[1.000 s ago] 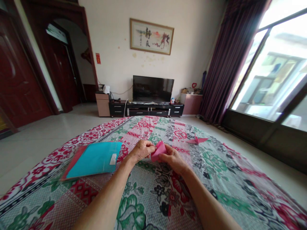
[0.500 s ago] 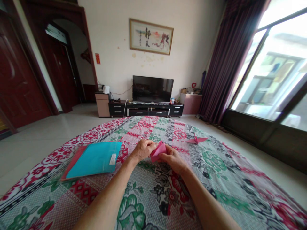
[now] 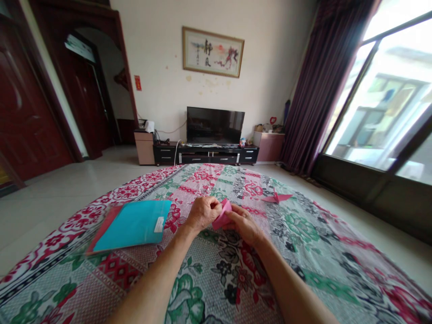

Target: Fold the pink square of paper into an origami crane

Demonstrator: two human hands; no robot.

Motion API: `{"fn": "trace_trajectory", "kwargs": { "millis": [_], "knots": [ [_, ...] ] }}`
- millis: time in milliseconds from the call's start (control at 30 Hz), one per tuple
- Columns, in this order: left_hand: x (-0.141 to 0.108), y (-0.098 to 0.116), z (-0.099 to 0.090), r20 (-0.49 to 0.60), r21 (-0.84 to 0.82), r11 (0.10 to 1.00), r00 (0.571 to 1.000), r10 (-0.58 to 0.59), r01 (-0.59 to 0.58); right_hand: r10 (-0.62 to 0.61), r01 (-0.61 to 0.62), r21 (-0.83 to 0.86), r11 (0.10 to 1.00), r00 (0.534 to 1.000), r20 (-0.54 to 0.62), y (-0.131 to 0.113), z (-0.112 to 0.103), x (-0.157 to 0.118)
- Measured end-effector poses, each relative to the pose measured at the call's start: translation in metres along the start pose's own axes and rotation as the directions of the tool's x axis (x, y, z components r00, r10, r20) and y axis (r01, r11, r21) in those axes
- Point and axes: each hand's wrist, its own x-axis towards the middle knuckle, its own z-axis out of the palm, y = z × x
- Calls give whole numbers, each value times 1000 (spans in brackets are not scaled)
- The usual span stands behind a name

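Observation:
A small piece of folded pink paper (image 3: 222, 218) is held between my two hands, a little above the table. My left hand (image 3: 204, 212) is closed, its fingers curled at the paper's left edge. From the right, my right hand (image 3: 242, 223) pinches the same paper between thumb and fingers. Beyond my right hand, a folded pink paper crane (image 3: 277, 198) rests on the cloth, wings spread. Left of my hands lies a clear packet of coloured paper (image 3: 135, 222), blue on top with a red edge showing and a white label.
A patterned floral tablecloth (image 3: 189, 288) covers the round table. Past its far edge stand a low black TV cabinet (image 3: 209, 157) and a television (image 3: 215, 125). Purple curtains (image 3: 312, 85) and a large window are at the right; dark red doors are at the left.
My left hand has shifted slightly and turned, its fingers now more curled by the paper. The pink paper looks narrower and tilted. The crane and the packet have stayed put.

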Motion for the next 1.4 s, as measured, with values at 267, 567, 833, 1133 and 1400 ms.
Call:
{"fn": "trace_trajectory", "kwargs": {
  "millis": [267, 567, 833, 1133, 1400],
  "knots": [
    [1, -6, -3, 160, -285, 939, 976, -151, 192, 0, 0, -12, 1000, 1000, -26, 3, 0, 1],
    [2, -3, -20, 375, -344, 889, 912, -164, 302, -42, 44, 27, 999, 996, -77, 3, -5, 1],
    [1, -5, -13, 305, -199, 959, 942, -137, 204, -55, 59, 41, 997, 993, -109, 5, -6, 2],
    [0, -6, -9, 254, -93, 992, 965, -62, 88, -54, 57, 22, 998, 993, -103, 5, -5, 1],
    [0, -6, -6, 220, -78, 995, 975, -37, 56, -49, 50, 1, 999, 994, -102, 3, -4, 1]
  ]
}}
